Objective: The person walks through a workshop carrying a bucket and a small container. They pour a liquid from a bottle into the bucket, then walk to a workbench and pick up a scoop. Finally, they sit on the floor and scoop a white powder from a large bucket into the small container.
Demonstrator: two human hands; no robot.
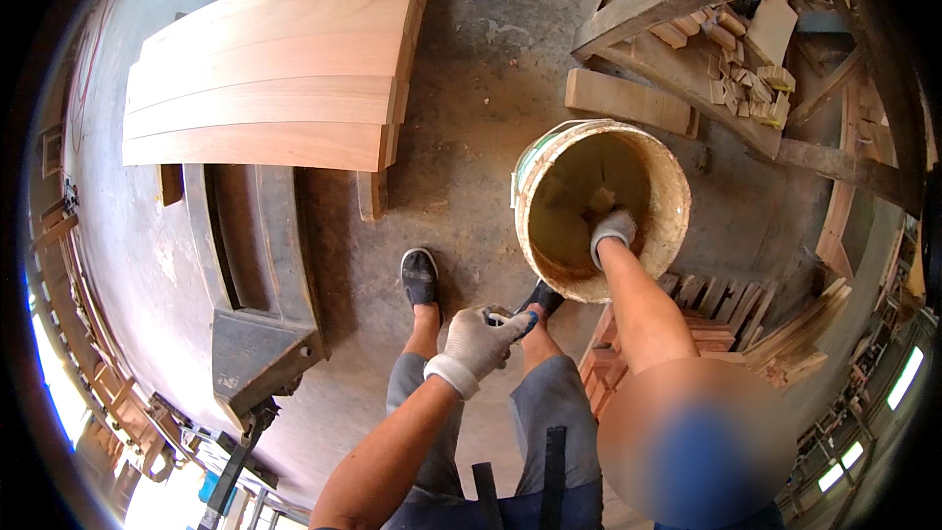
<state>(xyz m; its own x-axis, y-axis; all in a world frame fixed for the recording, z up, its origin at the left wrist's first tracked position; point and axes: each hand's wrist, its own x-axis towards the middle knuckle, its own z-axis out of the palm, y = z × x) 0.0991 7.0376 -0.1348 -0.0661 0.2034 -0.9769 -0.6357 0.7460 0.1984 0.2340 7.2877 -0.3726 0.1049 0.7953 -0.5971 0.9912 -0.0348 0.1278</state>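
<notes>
My right arm reaches down into a large, worn white bucket [677, 201], its rim crusted with tan residue. Inside it, my gloved right hand [614, 232] is near the murky brownish contents [589, 177]. The fingers are mostly hidden, and a pale patch shows just beyond them. In front of my body, my left hand [478, 345] wears a light knitted glove with dark blue fingertips. Its fingers are closed around something small, dark and whitish that I cannot make out. The left hand is apart from the bucket, to its near left.
Curved reddish boards [265, 88] lie stacked on wooden blocks at the far left, beside metal forks [280, 245]. A wooden beam [628, 101] lies beyond the bucket. Offcuts [751, 69] fill a frame [726, 0] at the far right. Slatted wood pieces [721, 304] stand at right.
</notes>
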